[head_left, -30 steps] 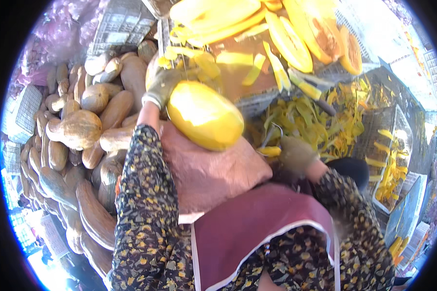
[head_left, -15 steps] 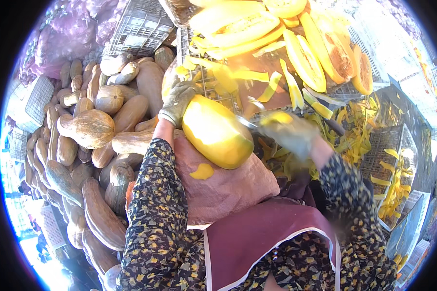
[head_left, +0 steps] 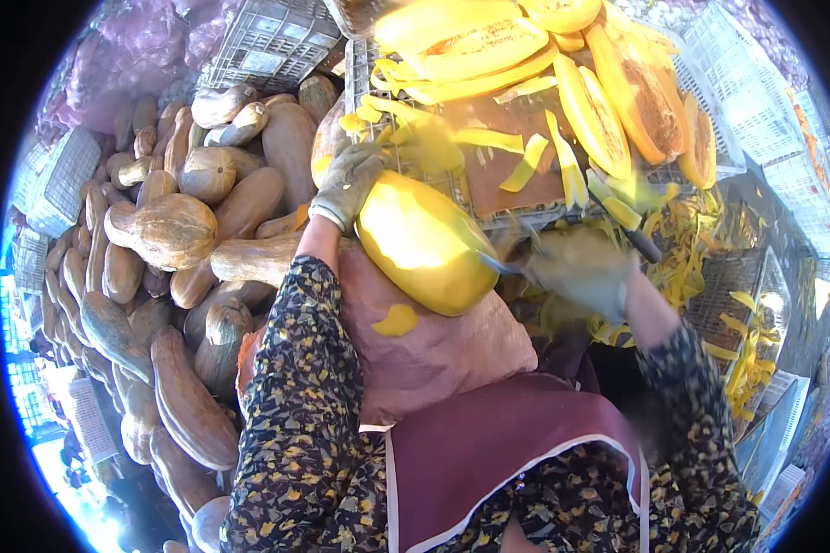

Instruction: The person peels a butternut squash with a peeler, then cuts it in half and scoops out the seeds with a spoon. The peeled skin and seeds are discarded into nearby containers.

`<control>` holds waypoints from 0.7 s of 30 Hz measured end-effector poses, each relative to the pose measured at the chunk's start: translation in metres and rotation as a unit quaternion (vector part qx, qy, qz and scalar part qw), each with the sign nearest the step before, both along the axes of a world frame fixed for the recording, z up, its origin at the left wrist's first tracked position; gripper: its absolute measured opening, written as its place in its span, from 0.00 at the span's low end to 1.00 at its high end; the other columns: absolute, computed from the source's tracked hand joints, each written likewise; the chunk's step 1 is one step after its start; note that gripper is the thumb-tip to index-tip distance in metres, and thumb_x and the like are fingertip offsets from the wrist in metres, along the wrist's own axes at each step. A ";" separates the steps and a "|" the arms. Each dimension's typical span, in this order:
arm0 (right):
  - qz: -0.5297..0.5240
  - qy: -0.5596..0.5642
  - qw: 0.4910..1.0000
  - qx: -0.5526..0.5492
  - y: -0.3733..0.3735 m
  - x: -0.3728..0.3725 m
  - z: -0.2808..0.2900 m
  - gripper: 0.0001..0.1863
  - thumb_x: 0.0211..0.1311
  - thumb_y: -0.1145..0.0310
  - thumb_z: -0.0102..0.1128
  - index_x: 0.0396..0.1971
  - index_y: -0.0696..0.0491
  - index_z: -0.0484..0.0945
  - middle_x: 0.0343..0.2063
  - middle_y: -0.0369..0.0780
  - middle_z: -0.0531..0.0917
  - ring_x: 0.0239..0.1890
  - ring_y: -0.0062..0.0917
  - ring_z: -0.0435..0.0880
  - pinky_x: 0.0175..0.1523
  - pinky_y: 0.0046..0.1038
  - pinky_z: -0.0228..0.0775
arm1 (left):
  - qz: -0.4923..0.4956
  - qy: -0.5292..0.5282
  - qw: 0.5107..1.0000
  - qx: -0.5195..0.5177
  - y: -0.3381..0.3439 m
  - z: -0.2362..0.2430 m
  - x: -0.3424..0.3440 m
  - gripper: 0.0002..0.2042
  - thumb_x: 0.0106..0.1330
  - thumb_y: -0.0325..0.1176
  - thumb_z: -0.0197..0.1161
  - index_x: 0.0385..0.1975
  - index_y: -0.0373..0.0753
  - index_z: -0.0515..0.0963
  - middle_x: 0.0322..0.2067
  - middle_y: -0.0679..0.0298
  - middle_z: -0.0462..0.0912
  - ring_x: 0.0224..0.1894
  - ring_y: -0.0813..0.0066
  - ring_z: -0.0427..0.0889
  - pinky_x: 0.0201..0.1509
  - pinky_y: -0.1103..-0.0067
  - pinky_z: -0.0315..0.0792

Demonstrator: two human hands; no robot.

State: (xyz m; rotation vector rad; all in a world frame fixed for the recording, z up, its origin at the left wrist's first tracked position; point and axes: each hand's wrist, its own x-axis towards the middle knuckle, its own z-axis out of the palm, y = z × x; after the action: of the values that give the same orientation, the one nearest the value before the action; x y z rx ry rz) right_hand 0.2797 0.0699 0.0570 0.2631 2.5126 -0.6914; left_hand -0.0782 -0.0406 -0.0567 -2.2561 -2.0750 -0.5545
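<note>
A long, mostly peeled yellow pumpkin (head_left: 415, 241) lies slanted over a reddish-brown cloth (head_left: 433, 364) on my lap. My gloved left hand (head_left: 349, 184) is closed over its far left end and steadies it. Near the opposite end, my gloved right hand (head_left: 583, 272) is smeared by motion, its fingers wrapped around a peeler (head_left: 500, 266) whose metal end meets the pumpkin's right side. The peeler's handle is hidden in the glove. A yellow scrap of peel (head_left: 396, 320) rests on the cloth below the pumpkin.
Whole tan pumpkins (head_left: 166, 235) are heaped on the left. Halved yellow pumpkins (head_left: 595, 111) and peel strips (head_left: 524, 164) lie across crates ahead. A dark-handled tool (head_left: 643, 244) sits at their edge. Peelings fill a crate (head_left: 710, 286) at right.
My right hand has moved right and nearer to me with the peeler. A greenish patch on the pumpkin's near end no longer shows. My left hand keeps its hold on the pumpkin.
</note>
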 end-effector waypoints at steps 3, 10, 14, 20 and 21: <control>0.177 0.075 0.974 0.119 0.015 -0.074 0.021 0.15 0.66 0.64 0.52 0.51 0.50 0.74 0.56 0.43 0.75 0.50 0.39 0.82 0.55 0.37 0.74 | -0.008 0.003 0.999 0.036 0.000 0.001 0.001 0.08 0.61 0.30 0.55 0.38 0.43 0.78 0.45 0.59 0.81 0.55 0.60 0.76 0.66 0.64 0.62; -0.152 -0.088 0.984 -0.018 -0.036 0.053 -0.041 0.29 0.70 0.47 0.45 0.59 0.55 0.70 0.40 0.53 0.84 0.48 0.45 0.83 0.54 0.39 0.74 | -0.007 -0.018 0.997 0.079 -0.001 -0.006 0.002 0.09 0.61 0.29 0.55 0.39 0.41 0.79 0.45 0.57 0.81 0.55 0.56 0.74 0.64 0.67 0.65; 0.009 -0.011 0.998 0.069 -0.008 0.025 -0.028 0.25 0.69 0.54 0.47 0.58 0.54 0.71 0.45 0.50 0.83 0.49 0.42 0.82 0.55 0.38 0.74 | 0.009 0.016 1.000 0.019 -0.001 0.005 0.004 0.11 0.59 0.31 0.59 0.41 0.41 0.79 0.46 0.56 0.81 0.57 0.55 0.74 0.67 0.68 0.62; 0.182 0.161 0.970 0.018 0.024 -0.071 0.005 0.17 0.64 0.66 0.54 0.51 0.55 0.75 0.44 0.48 0.82 0.47 0.40 0.82 0.53 0.36 0.75 | 0.016 -0.013 0.999 0.042 -0.010 0.008 0.012 0.13 0.58 0.33 0.61 0.43 0.44 0.79 0.46 0.58 0.81 0.59 0.56 0.73 0.70 0.66 0.59; 0.130 0.120 0.984 0.013 0.011 -0.050 -0.001 0.18 0.63 0.65 0.55 0.52 0.54 0.74 0.44 0.48 0.82 0.48 0.40 0.82 0.53 0.38 0.74 | 0.019 -0.031 0.999 0.031 -0.011 0.006 0.011 0.12 0.58 0.33 0.60 0.43 0.44 0.79 0.46 0.58 0.81 0.59 0.56 0.73 0.71 0.66 0.58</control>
State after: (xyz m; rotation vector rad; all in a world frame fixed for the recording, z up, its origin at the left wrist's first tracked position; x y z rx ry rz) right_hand 0.2297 0.0809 0.0564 -0.1470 2.7189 -0.6150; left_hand -0.0674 -0.0513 -0.0508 -2.1878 -2.0926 -0.6864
